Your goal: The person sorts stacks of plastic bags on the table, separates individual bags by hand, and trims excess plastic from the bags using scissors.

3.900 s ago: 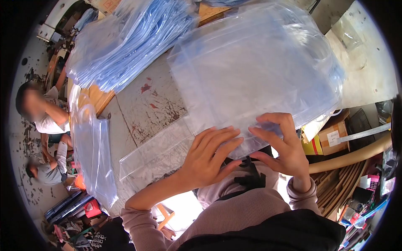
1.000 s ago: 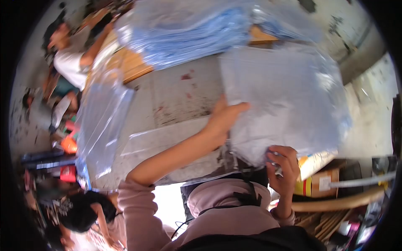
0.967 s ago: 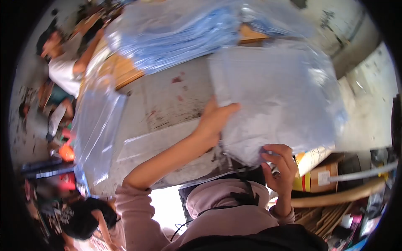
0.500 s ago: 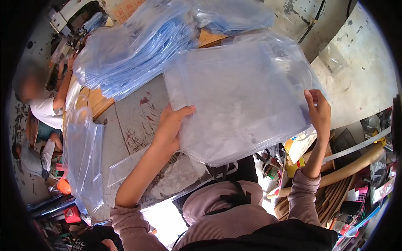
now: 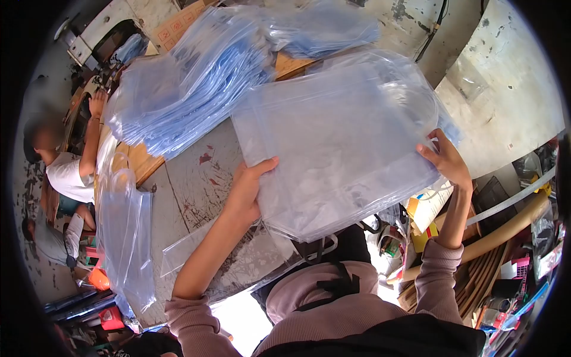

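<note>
A stack of clear, bluish plastic bags (image 5: 339, 143) lies near me, its front edge jutting past the table edge. My left hand (image 5: 247, 184) grips the stack's left side, thumb on top and fingers hidden underneath. On the right side, my right hand (image 5: 445, 157) holds the stack's edge near the looped clear handles, its fingers curled. Under my left forearm, a flat clear plastic strip (image 5: 184, 247) rests on the table.
A thick pile of bluish plastic sheets (image 5: 196, 89) lies at the back left of the worn table (image 5: 190, 178). More clear bags (image 5: 126, 232) hang over the left edge. A person (image 5: 68, 169) sits beyond; a cardboard tube (image 5: 505, 229) is at right.
My right hand has moved from the near front corner to the stack's right side. My left hand now grips the left side, and the stack's front edge has come nearer to me.
</note>
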### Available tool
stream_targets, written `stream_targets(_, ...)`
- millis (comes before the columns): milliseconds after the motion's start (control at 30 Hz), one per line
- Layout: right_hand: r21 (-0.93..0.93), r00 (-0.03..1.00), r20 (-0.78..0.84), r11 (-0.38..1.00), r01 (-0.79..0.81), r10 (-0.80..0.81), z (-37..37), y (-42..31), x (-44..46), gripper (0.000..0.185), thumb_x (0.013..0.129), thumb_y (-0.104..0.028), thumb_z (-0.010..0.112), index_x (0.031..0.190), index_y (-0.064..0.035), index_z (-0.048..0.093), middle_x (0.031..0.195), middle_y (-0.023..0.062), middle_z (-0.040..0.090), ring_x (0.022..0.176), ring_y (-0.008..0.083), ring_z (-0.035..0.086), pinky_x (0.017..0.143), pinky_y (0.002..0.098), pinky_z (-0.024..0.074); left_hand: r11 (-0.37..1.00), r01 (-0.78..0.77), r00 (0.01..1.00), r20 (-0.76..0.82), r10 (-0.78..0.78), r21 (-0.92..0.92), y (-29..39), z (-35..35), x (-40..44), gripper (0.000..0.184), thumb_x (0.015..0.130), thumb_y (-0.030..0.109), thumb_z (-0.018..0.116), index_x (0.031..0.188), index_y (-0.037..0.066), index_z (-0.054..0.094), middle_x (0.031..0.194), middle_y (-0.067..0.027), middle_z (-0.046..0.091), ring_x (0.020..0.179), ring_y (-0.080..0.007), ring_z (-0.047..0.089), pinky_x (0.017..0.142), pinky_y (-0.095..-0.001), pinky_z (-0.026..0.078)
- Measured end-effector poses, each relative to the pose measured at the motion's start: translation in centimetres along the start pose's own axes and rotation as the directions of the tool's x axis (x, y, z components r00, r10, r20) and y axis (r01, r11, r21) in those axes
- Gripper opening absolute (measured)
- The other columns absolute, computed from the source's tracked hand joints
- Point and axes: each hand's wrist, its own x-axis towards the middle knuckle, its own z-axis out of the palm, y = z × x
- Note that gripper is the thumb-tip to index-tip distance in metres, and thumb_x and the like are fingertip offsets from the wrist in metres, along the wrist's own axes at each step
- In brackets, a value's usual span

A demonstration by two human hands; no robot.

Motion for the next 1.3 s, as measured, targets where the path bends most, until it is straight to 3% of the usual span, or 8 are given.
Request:
stream_targets(267, 0.383, 0.999, -0.040, 0.924, 0.017, -0.002, 0.1, -1.1, -1.6, 0.047, 0.080, -0.021, 0.067, 0.113, 0.0017, 0.043, 0.103, 0.0169, 0.054, 0.087, 0.0191, 0.053, 0.075, 0.0288, 0.0440, 0.978, -0.195, 0.979, -0.047, 0.199, 0.077, 0.5, 2.1, -2.3, 0.045, 0.082, 0.005, 0.059, 0.122, -0.004, 0.041, 0.114, -0.0166, 0.054, 0.101, -0.0246, 0.058, 0.084, -0.0385, 0.050)
stream_targets(500, 0.472, 0.992, -0.130, 0.879, 0.062, 0.000, -2.0, -2.2, -3.4, 0.047, 0.076, -0.014, 0.069, 0.114, 0.0037, 0.047, 0.106, 0.0141, 0.055, 0.093, 0.0179, 0.055, 0.082, 0.0278, 0.0435, 0.937, -0.333, 0.943, 0.043, 0.331, 0.107, 3.1, 4.3, -5.9, 0.045, 0.083, 0.004, 0.058, 0.123, -0.002, 0.040, 0.116, -0.0152, 0.054, 0.102, -0.0221, 0.057, 0.084, -0.0354, 0.049)
stream_targets(600, 0.407, 0.947, -0.310, 0.888, 0.214, -0.086, -4.4, -3.4, -3.2, 0.048, 0.075, -0.012, 0.068, 0.116, 0.0071, 0.051, 0.108, 0.0121, 0.057, 0.099, 0.0168, 0.054, 0.089, 0.0277, 0.0409, 0.907, -0.408, 0.912, 0.095, 0.399, 0.106, 4.9, 5.7, -5.9, 0.046, 0.081, 0.003, 0.059, 0.123, -0.002, 0.041, 0.115, -0.0153, 0.054, 0.103, -0.0218, 0.056, 0.085, -0.0352, 0.048)
stream_targets(900, 0.194, 0.834, -0.436, 0.869, 0.455, -0.339, -16.5, -7.8, 14.7, 0.052, 0.079, -0.018, 0.066, 0.121, 0.0078, 0.050, 0.109, 0.0118, 0.059, 0.094, 0.0181, 0.058, 0.086, 0.0281, 0.0433, 0.681, -0.727, 0.658, 0.196, 0.727, -0.088, 14.4, 15.1, 6.4, 0.052, 0.079, 0.000, 0.058, 0.127, -0.003, 0.039, 0.115, -0.0165, 0.054, 0.102, -0.0248, 0.055, 0.088, -0.0333, 0.044)
stream_targets(1067, 0.210, 0.746, -0.552, 0.804, 0.556, -0.372, -15.7, -9.4, 28.1, 0.051, 0.075, -0.024, 0.073, 0.117, -0.0003, 0.058, 0.097, 0.0104, 0.064, 0.085, 0.0151, 0.060, 0.073, 0.0261, 0.0471, 0.370, -0.927, 0.361, -0.112, 0.926, 0.068, 18.9, 17.1, 19.6, 0.052, 0.077, 0.001, 0.060, 0.124, -0.005, 0.040, 0.113, -0.0190, 0.055, 0.098, -0.0287, 0.057, 0.084, -0.0346, 0.046)
stream_targets(1200, 0.215, 0.833, -0.512, 0.907, 0.363, -0.212, -9.1, -4.3, 39.4, 0.056, 0.073, -0.030, 0.072, 0.117, 0.0018, 0.056, 0.102, 0.0154, 0.064, 0.093, 0.0232, 0.061, 0.081, 0.0312, 0.0466, 0.322, -0.807, 0.245, -0.214, 0.945, 0.495, 18.8, 15.7, 26.3, 0.071, 0.077, 0.006, 0.061, 0.136, -0.003, 0.023, 0.122, -0.0284, 0.048, 0.105, -0.0395, 0.054, 0.090, -0.0430, 0.042)
stream_targets(1267, 0.137, 0.852, -0.471, 0.935, 0.328, -0.229, -3.9, 0.0, 43.7, 0.059, 0.074, -0.031, 0.071, 0.119, 0.0027, 0.054, 0.106, 0.0180, 0.062, 0.098, 0.0267, 0.060, 0.084, 0.0335, 0.0456, 0.451, -0.329, 0.529, -0.233, 0.816, 0.830, 17.9, 14.2, 28.2, 0.077, 0.076, 0.011, 0.061, 0.137, -0.002, 0.015, 0.120, -0.0333, 0.047, 0.109, -0.0455, 0.049, 0.092, -0.0451, 0.041)
stream_targets(1300, 0.117, 0.817, -0.531, 0.936, 0.333, -0.224, -1.2, 1.5, 44.0, 0.059, 0.077, -0.031, 0.069, 0.122, 0.0018, 0.051, 0.107, 0.0171, 0.061, 0.098, 0.0250, 0.058, 0.085, 0.0328, 0.0443, 0.450, -0.314, 0.536, -0.235, 0.811, 0.836, 17.6, 13.2, 29.8, 0.077, 0.076, 0.011, 0.061, 0.137, -0.002, 0.015, 0.120, -0.0333, 0.047, 0.109, -0.0455, 0.049, 0.092, -0.0451, 0.041)
